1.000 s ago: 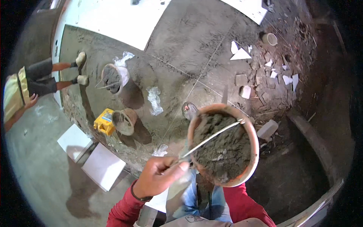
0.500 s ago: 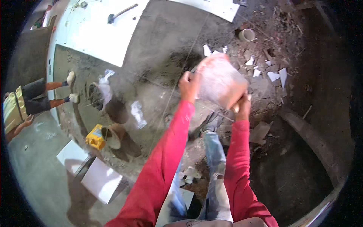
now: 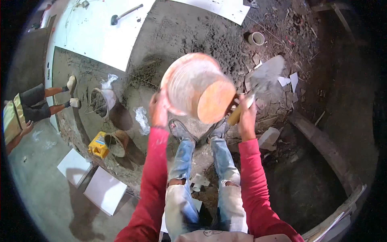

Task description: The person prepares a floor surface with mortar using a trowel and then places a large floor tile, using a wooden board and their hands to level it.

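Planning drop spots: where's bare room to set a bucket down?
Free: smooth grey floor left of the white panels, below the co-worker in frame; rough ground between the large white sheets. Crowded: around the yellow jug and buckets; beside the right hand, with trowel and broken white pieces.

Yellow jug (and crumpled plastic)

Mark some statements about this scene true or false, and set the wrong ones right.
1. The left hand is on the bucket, at its rim. True.
2. That bucket is upright. False: it is tipped, its base in view.
3. The right hand holds a trowel. True.
4. A mallet lies on a white panel. True.
5. The yellow jug is on that panel. False: it is beside another bucket.
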